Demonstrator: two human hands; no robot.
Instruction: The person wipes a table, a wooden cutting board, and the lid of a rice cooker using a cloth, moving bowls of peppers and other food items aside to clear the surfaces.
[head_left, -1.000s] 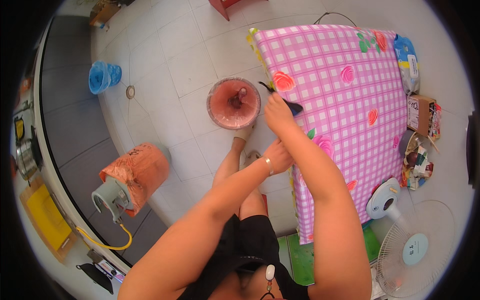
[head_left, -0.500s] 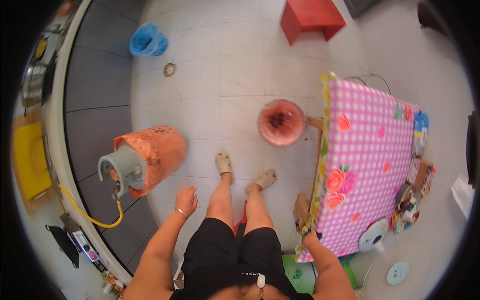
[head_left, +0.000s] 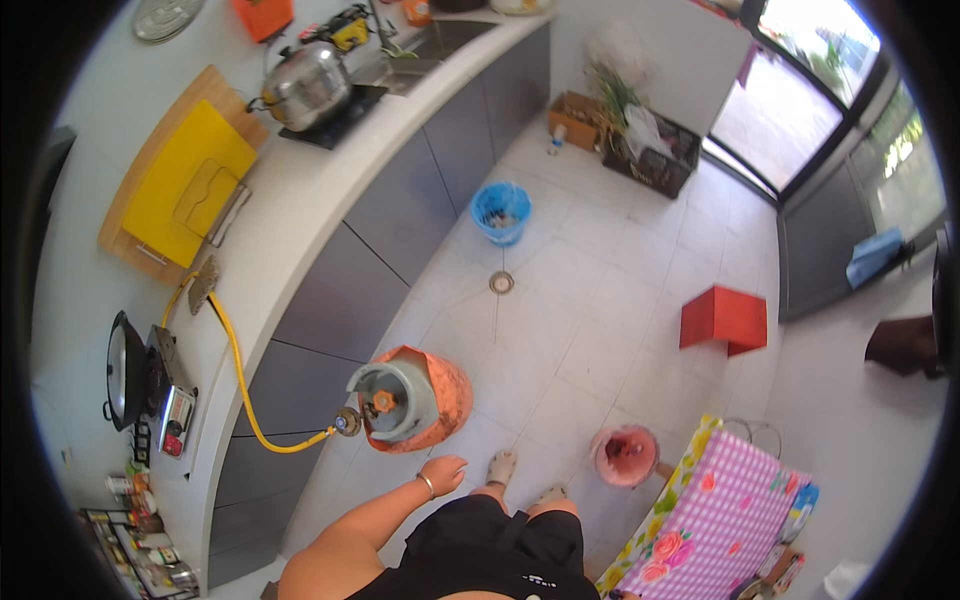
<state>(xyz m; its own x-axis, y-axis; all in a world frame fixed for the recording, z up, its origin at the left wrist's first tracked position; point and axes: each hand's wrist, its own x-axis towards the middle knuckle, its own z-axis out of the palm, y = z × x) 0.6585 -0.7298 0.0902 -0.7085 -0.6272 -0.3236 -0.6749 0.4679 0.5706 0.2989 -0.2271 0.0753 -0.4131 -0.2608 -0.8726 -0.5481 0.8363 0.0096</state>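
Note:
My left hand point(head_left: 443, 475) hangs in the air just right of and below a gas cylinder point(head_left: 405, 402), apart from it. It holds nothing, its fingers loosely bent, and a bracelet point(head_left: 427, 486) circles the wrist. The grey-collared cylinder wears an orange cover and has an orange valve knob point(head_left: 384, 400). A regulator point(head_left: 347, 421) at its side joins a yellow hose point(head_left: 245, 385) that runs up onto the counter. Only a sliver of my right hand point(head_left: 628, 595) shows at the lower edge, beside the pink checked tablecloth point(head_left: 705, 510); its fingers are hidden.
The counter point(head_left: 305, 235) along the left bears a gas stove point(head_left: 172, 400), a wok point(head_left: 124, 370), a steel pot point(head_left: 308, 88) and a yellow board point(head_left: 200, 175). On the floor stand a blue bin point(head_left: 501, 212), a pink bucket point(head_left: 626, 457) and a red stool point(head_left: 724, 318). Beyond is an open doorway point(head_left: 775, 120).
My view has swung up and to the left, bringing in the counter, sink and doorway. My left hand remains near the cylinder. My right hand has nearly left the picture.

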